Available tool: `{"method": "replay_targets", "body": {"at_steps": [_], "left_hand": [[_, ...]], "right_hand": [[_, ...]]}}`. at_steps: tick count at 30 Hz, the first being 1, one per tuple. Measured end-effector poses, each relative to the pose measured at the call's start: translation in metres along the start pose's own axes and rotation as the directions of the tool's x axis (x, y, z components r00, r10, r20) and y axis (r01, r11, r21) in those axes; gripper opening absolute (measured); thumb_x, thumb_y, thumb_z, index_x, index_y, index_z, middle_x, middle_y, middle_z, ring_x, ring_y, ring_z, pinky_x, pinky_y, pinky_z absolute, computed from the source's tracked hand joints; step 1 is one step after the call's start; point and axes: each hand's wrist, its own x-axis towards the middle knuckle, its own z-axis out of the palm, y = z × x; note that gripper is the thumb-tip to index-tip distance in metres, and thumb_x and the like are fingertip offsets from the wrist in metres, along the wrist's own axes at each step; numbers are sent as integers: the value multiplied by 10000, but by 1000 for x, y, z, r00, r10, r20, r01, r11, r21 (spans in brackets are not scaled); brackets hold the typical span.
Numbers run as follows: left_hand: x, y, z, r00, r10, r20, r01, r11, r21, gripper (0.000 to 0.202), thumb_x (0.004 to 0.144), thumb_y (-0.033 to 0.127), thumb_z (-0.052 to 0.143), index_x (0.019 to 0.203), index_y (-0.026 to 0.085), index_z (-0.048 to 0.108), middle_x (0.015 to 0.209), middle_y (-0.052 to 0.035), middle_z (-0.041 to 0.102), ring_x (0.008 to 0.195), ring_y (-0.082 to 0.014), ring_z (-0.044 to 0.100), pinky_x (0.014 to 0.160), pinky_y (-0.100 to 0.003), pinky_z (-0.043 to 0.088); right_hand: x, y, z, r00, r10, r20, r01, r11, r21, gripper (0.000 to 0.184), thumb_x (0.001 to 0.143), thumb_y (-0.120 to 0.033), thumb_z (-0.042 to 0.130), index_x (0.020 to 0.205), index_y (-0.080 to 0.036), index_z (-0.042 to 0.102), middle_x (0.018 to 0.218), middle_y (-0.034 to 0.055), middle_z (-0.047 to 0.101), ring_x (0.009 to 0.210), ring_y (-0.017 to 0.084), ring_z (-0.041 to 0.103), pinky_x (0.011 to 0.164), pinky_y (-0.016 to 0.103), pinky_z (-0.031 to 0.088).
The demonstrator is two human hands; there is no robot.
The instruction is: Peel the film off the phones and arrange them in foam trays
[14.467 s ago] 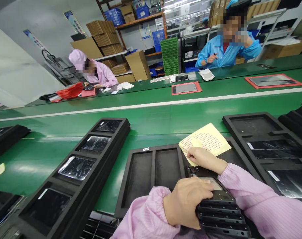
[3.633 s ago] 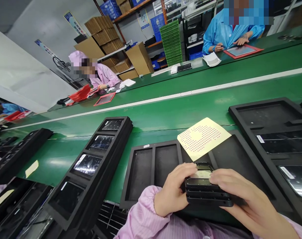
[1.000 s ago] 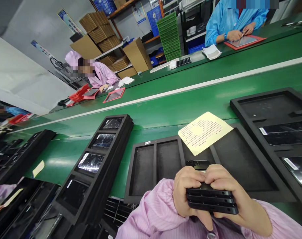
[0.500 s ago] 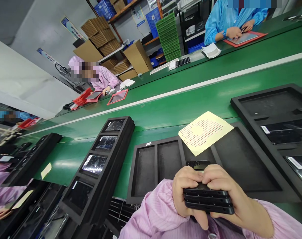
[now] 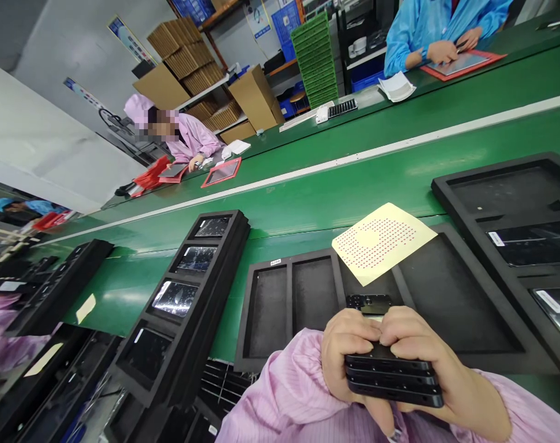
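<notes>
A stack of black phones (image 5: 393, 380) is gripped between my two hands, low in the view and close to my body. My left hand (image 5: 347, 351) wraps the stack's left side, and my right hand (image 5: 430, 354) wraps its right side. Both thumbs lie on the top phone near its middle. The stack's short ends face me. Past my fingers shows a dark camera block (image 5: 369, 303). Below the hands is a black foam tray (image 5: 289, 304) with recessed compartments. A yellow sheet of small red dots (image 5: 384, 243) lies across that tray's far edge, just beyond my hands.
Stacked foam trays with phones (image 5: 183, 295) stand to the left. Another black tray (image 5: 496, 169) with phones lies at right. The green bench (image 5: 303, 203) runs across. Two co-workers sit opposite, one near a red-framed panel (image 5: 464, 64); another co-worker's pink sleeve (image 5: 12, 335) is at far left.
My hands and the phone stack have shifted slightly right and down in the view, which itself has moved a little. My hold on the stack looks the same.
</notes>
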Motion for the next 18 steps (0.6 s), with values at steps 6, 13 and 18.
{"method": "replay_targets", "body": {"at_steps": [6, 13, 18], "left_hand": [[5, 0, -14, 962, -124, 243, 148, 985, -84, 604, 600, 751, 517, 952, 261, 501, 810, 2, 595, 684, -150, 581, 652, -298, 477], [33, -10, 0, 864, -469, 185, 504, 805, -312, 602, 719, 770, 330, 722, 189, 488, 653, -8, 506, 595, -136, 497, 578, -283, 446], [65, -28, 2, 614, -393, 684, 746, 573, -341, 775, 651, 856, 109, 535, 167, 443, 488, -17, 457, 422, -98, 419, 419, -242, 351]], "right_hand": [[0, -1, 5, 998, 53, -42, -54, 998, -23, 223, 938, -391, 471, 1034, -193, 442, 873, 60, 544, 838, 187, 558, 722, 304, 514], [7, -3, 28, 992, -20, -123, -16, 957, -289, 284, 947, -386, 424, 1090, -142, 431, 965, 100, 505, 891, 217, 523, 751, 348, 488], [3, -3, 30, 990, -144, 9, 135, 908, -397, 269, 946, -341, 430, 1040, -96, 489, 925, 109, 516, 855, 210, 543, 693, 314, 506]]}}
